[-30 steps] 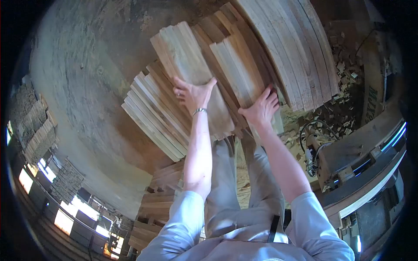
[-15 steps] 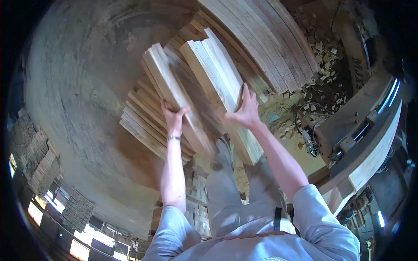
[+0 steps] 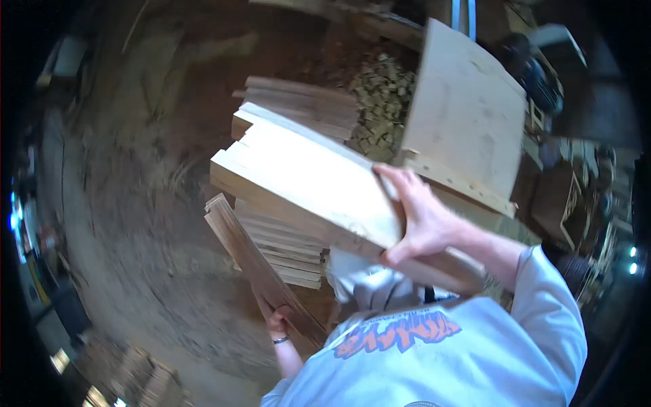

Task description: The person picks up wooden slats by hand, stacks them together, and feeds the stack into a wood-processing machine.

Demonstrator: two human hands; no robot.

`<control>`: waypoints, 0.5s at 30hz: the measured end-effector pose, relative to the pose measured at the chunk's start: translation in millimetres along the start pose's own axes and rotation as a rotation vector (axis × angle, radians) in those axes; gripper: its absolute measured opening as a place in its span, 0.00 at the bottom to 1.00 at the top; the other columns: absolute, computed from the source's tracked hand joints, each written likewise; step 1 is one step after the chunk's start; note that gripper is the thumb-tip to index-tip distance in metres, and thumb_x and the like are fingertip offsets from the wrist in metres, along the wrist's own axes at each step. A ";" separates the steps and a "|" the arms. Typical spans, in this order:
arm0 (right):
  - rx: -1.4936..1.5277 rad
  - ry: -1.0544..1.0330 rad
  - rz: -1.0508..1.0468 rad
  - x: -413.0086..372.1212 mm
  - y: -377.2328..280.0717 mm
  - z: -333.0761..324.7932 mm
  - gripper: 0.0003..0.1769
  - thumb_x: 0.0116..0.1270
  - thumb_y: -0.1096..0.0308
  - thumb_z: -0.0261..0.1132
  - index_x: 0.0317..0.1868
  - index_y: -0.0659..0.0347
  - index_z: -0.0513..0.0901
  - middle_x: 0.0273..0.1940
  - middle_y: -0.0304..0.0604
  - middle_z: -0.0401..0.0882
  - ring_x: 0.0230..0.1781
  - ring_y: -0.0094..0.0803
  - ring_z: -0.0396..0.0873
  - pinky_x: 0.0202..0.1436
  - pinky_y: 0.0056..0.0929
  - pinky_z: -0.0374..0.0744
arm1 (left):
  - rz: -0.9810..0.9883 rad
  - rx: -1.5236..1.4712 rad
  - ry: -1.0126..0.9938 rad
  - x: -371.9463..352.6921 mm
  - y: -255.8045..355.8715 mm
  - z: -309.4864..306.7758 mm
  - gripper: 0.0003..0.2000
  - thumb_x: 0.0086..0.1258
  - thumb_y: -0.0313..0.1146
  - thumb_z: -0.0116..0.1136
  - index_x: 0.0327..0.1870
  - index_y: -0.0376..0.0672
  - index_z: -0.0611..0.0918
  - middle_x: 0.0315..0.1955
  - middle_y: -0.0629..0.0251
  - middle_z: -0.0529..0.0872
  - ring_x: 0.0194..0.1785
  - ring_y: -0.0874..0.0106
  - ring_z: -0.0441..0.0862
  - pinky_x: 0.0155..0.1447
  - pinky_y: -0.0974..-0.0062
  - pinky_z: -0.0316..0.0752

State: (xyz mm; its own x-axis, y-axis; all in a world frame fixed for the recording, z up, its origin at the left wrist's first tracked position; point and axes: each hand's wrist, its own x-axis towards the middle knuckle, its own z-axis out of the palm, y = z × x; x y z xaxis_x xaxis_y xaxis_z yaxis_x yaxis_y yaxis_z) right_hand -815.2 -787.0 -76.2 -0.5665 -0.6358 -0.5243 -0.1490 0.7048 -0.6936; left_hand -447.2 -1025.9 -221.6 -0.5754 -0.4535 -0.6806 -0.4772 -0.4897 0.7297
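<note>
My right hand (image 3: 424,214) is wrapped round a thick bundle of pale wooden boards (image 3: 305,176), thumb on the near side and fingers over the far edge. The boards' far ends are uneven, and their upper face is brightly lit. Lower and to the left, my left hand (image 3: 279,320) grips a narrower set of wooden planks (image 3: 254,264), which lies in shadow and slants down toward my body. Part of that hand is hidden by the planks. Both loads are held up above the floor, apart from each other at their far ends.
Beneath and behind the loads are stacked boards (image 3: 285,254) and another board pile (image 3: 305,105). A heap of small wood offcuts (image 3: 383,102) lies beyond. To the right stands a broad pale tabletop (image 3: 468,115). Dusty floor (image 3: 135,203) spreads on the left.
My view and body have turned toward the tabletop. The right-hand boards have swung from steep to nearly level, while the left-hand planks have dropped lower beside me. Both hands keep their hold.
</note>
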 end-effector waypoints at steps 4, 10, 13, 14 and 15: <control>-0.170 0.246 -0.006 -67.4 37.2 -75.5 0.68 0.26 0.45 0.75 0.71 0.61 0.55 0.61 0.61 0.61 0.63 0.57 0.61 0.68 0.53 0.61 | 0.070 0.092 -0.060 -33.7 31.3 22.2 0.64 0.33 0.53 0.75 0.75 0.41 0.50 0.61 0.57 0.66 0.63 0.61 0.67 0.67 0.65 0.65; -0.398 0.473 -0.096 -72.3 147.6 -112.6 0.67 0.26 0.49 0.76 0.71 0.58 0.54 0.58 0.63 0.62 0.63 0.56 0.60 0.68 0.51 0.57 | 0.250 0.275 -0.199 -29.2 92.2 67.7 0.66 0.31 0.54 0.75 0.75 0.39 0.49 0.63 0.56 0.63 0.65 0.60 0.65 0.68 0.63 0.63; -0.496 0.489 -0.056 -38.8 208.9 -120.4 0.68 0.26 0.48 0.77 0.72 0.57 0.54 0.59 0.63 0.61 0.64 0.55 0.60 0.67 0.53 0.57 | 0.342 0.421 -0.324 -15.3 161.3 150.5 0.68 0.29 0.55 0.76 0.75 0.38 0.48 0.65 0.56 0.61 0.67 0.59 0.63 0.69 0.62 0.61; -0.535 0.471 -0.047 -33.5 227.2 -119.3 0.69 0.25 0.48 0.78 0.72 0.56 0.54 0.60 0.63 0.60 0.64 0.55 0.59 0.68 0.54 0.57 | 0.382 0.477 -0.367 -14.1 178.2 185.6 0.69 0.27 0.56 0.76 0.75 0.38 0.48 0.66 0.55 0.60 0.68 0.59 0.62 0.70 0.62 0.60; -0.578 0.453 -0.035 -31.8 235.7 -119.4 0.69 0.25 0.48 0.78 0.72 0.56 0.54 0.61 0.63 0.59 0.65 0.54 0.58 0.68 0.55 0.56 | 0.416 0.527 -0.417 -13.5 194.8 222.4 0.69 0.26 0.57 0.76 0.75 0.38 0.49 0.67 0.54 0.60 0.69 0.58 0.62 0.71 0.61 0.59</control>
State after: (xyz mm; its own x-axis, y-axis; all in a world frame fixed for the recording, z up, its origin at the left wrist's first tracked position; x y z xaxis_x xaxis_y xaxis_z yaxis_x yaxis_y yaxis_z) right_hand -929.1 -563.1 -164.1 -0.8142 -0.5568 -0.1644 -0.5059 0.8194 -0.2695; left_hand -680.1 -949.6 -55.6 -0.9277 -0.1540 -0.3400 -0.3594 0.1231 0.9250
